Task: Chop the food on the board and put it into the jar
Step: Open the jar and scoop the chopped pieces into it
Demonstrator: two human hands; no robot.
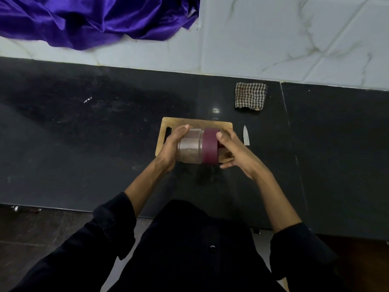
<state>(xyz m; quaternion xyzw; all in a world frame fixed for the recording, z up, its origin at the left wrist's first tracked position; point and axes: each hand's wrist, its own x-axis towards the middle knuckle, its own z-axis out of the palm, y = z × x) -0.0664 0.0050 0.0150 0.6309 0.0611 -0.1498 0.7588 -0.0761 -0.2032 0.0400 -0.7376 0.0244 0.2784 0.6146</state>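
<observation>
Fingers of the left hand (173, 147) wrap round the clear body of the jar (190, 147), thumb on top, while the fingers (226, 164) of the right hand (233, 152) curl round the maroon lid (210, 146), thumb pressed on its upper edge; both hands are grasping, neither relaxed. From where one stands, the biggest thing is the dark stone surface (105, 144) running across the room, backed by a wall of pale marbled tiles (294, 39). A heap of shiny purple cloth (94, 20) hangs over the wall at the far left. The person's black sleeves (109, 228) are pushed up the forearms, and a buttoned black shirt (210, 249) fills the near edge. On the surface lies the wooden chopping board (200, 122), its handle slot at the left end, mostly hidden behind the hands. The jar is held on its side just above the board, lid pointing right; its inside looks brownish, but what it holds cannot be made out. A folded checked cloth (250, 95) sits near the wall, beyond the board's right corner. Just beside the board's right edge lies a knife (245, 137), blade tip pointing away, its handle hidden behind the right hand.
</observation>
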